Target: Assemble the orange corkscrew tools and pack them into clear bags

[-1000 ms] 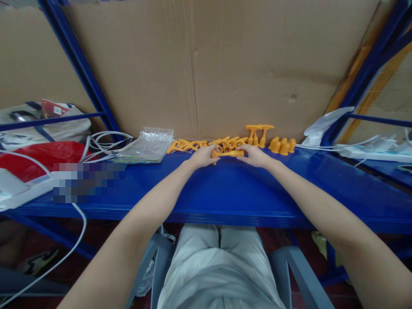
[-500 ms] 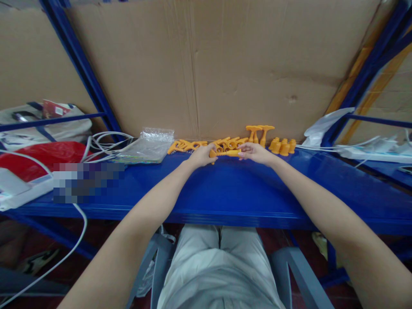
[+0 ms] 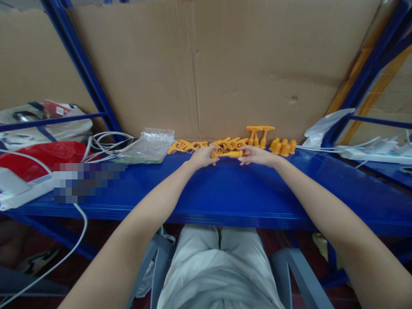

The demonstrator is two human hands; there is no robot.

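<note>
An orange plastic T-handled piece (image 3: 228, 155) lies crosswise between my hands, with its shaft level. My left hand (image 3: 203, 157) is closed around its handle end. At the other, thicker end, the fingers of my right hand (image 3: 257, 156) pinch it; part of that end is hidden. Right behind are several orange pieces with round openings (image 3: 232, 145), lying in a row. More flat orange handle-shaped pieces (image 3: 186, 146) lie to the left of them. Beyond my right hand, orange T-handled pieces (image 3: 263, 136) stand upright, and several orange bell-shaped caps (image 3: 284, 148) are beside them.
Clear plastic packaging (image 3: 146, 148) lies left on the blue table (image 3: 225, 193). White cables (image 3: 106, 141), a red bag (image 3: 48, 156) and a power strip (image 3: 28, 189) are further left. A cardboard panel (image 3: 225, 77) closes off the back. Another power strip (image 3: 380, 152) is at right.
The held piece has shifted slightly and more of its shaft shows. My right fingers have changed their grip at its right end; my left hand has barely moved.
</note>
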